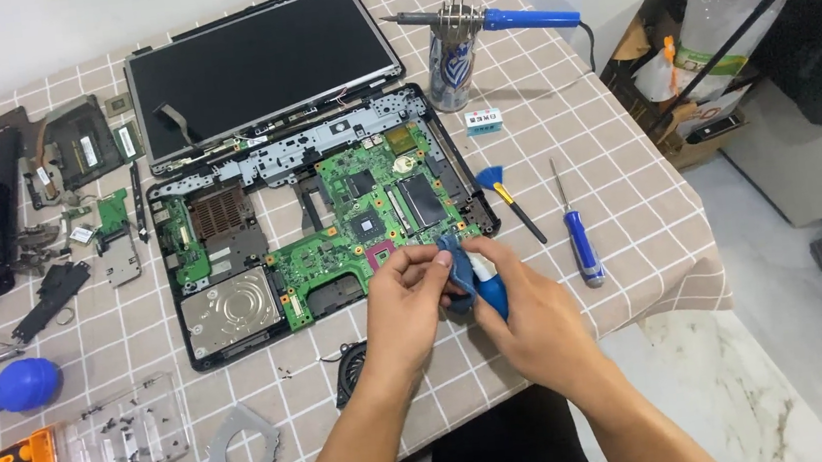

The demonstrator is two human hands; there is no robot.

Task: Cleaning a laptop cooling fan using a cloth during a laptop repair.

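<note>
Blue cloth (455,275) and a small blue-and-white bottle (486,279) sit between both hands at the surface's (628,190) near edge, just over the green circuit board (369,215) of an opened black laptop base. Left hand (403,307) has its grip pinched closed on the cloth; right hand (530,315) is wrapped closed around the bottle. A blue-handled screwdriver (579,235) lies on checked fabric to the right.

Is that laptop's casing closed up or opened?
Opened: the laptop base shows its bare green circuit board, and the screen panel lies detached behind it.
</note>
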